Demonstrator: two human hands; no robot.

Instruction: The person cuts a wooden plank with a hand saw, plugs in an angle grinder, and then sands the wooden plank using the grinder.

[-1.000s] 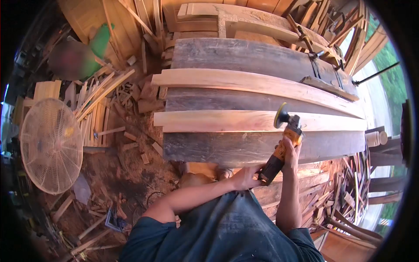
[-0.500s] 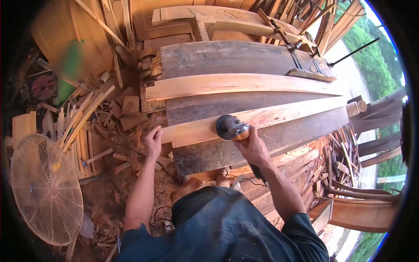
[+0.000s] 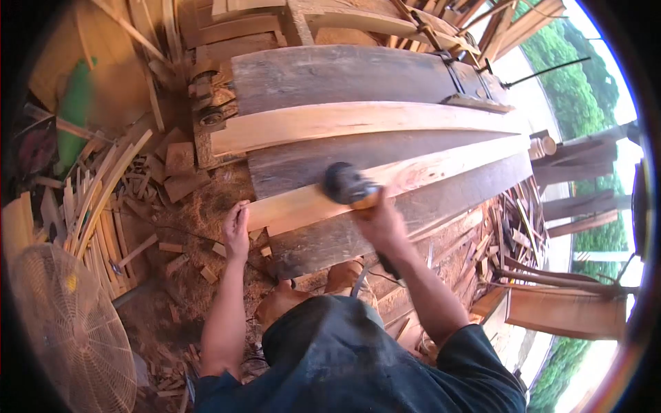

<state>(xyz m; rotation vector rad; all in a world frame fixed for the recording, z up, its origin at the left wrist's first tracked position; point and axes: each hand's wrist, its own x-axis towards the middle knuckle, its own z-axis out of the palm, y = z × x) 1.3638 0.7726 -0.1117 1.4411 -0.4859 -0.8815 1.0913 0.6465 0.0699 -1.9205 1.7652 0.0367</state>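
In my right hand [image 3: 379,221] is a yellow-and-black angle grinder [image 3: 357,195], its cord end hanging toward me. The grinder's dark round disc, blurred, lies over the upper edge of a long pale wooden board [image 3: 296,210]. That board slants across a dark workbench [image 3: 385,227], and its left end juts past the bench edge. My left hand [image 3: 236,230] grips this jutting end, with the fingers along its tip. Just beyond lies a second, slightly curved board [image 3: 330,122], which neither hand touches.
A bar clamp [image 3: 456,76] and a short wood strip [image 3: 478,103] sit at the bench's far right. Offcuts and sawdust [image 3: 200,227] cover the floor at left, near a wire-caged fan [image 3: 76,337]. Scrap wood [image 3: 506,234] is heaped at right. A power cord trails below.
The grinder has shifted a little left along the board, toward my left hand. My left hand stays at the board's end, its fingers now more upright. The whole view has shifted slightly.
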